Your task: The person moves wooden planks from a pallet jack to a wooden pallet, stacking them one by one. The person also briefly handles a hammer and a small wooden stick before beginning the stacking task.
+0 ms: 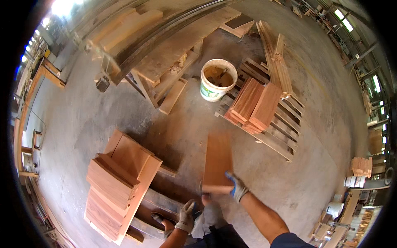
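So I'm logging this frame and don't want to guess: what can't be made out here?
- Head view: board blurred, so its grain and far edge are unclear.
- Right hand: fingers hidden behind the board's near end.
- Left hand: whether it holds anything cannot be told.
- Bucket: contents too small to identify.
- Lower boards of the left stack hidden by upper ones.

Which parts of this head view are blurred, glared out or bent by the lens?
Head view: the board held in the right hand is motion-blurred; bright glare burns out the top-left corner; fisheye bending curves the long planks near the rim; black vignette rings the frame.
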A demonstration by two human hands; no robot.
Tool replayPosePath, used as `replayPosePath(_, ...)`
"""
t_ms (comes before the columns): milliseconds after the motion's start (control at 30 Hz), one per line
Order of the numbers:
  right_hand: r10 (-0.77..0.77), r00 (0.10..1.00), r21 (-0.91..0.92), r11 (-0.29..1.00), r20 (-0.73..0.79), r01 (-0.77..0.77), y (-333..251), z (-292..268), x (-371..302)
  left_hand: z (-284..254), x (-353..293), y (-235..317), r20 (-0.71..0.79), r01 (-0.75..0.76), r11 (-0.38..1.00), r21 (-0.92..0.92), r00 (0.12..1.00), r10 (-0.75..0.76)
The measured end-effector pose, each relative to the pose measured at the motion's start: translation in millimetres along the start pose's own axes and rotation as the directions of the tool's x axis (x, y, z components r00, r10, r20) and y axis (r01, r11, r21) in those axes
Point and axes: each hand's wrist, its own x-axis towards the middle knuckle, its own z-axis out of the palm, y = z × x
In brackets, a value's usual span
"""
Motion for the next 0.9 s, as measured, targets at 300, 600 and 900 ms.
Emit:
replayPosePath(300, -0.341, 0.937, 0.107, 0.937, 0.081, 0.332, -247, 25, 120, -57, -16, -50, -0.217, 0.158, 0.982, 0.103, 0.967, -0.133)
replayPosePath(600, -0.327, 0.945, -0.998, 0.055, -0.007, 0.012, -34, -75, 170, -82, -23, -55, -0.263, 0.183, 0.952, 0.247, 0.958, -0.116)
replayPosePath(900, 0.136, 0.988, -0.995, -0.062, 0.069, 0.078, 191, -37, 33, -129, -46, -37, -0.22, 0.065, 0.965, 0.254, 0.976, -0.008)
